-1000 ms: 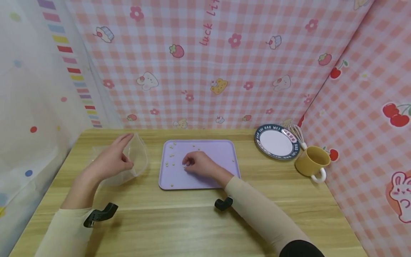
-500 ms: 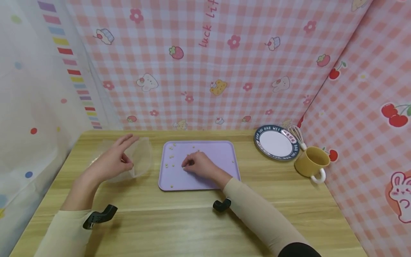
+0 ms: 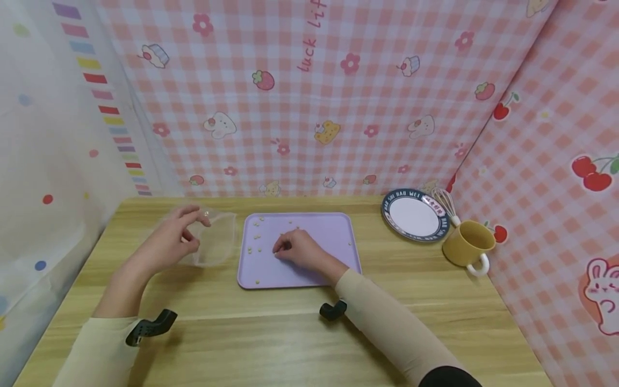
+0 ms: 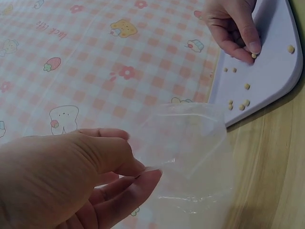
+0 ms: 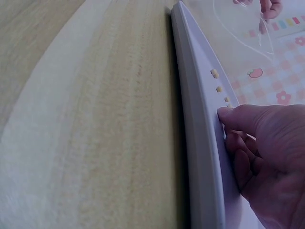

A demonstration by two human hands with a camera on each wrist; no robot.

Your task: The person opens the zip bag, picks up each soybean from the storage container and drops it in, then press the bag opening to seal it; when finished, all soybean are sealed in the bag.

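My left hand (image 3: 166, 242) pinches the edge of a clear plastic bag (image 3: 220, 242) between thumb and finger, left of a lilac tray (image 3: 333, 231). The bag (image 4: 200, 148) hangs with its wide side toward the tray in the left wrist view. Over the tray, my right hand (image 3: 304, 250) has thumb and fingertips together. A small pale-yellow bean (image 4: 254, 56) shows between them in the left wrist view. Several more yellow beans (image 4: 247, 86) lie scattered on the tray, mostly toward its left side.
At the back right stands a white plate (image 3: 416, 215) with a dark lettered rim. Beside it are a whisk (image 3: 447, 203) and a yellow mug (image 3: 466, 244) with a white handle. Patterned cloth walls (image 3: 300, 107) close off the wooden table's back and sides.
The bag has swung right, its free edge now closer to the tray, and my left index finger has bent down. My right hand has shifted only slightly left over the tray.
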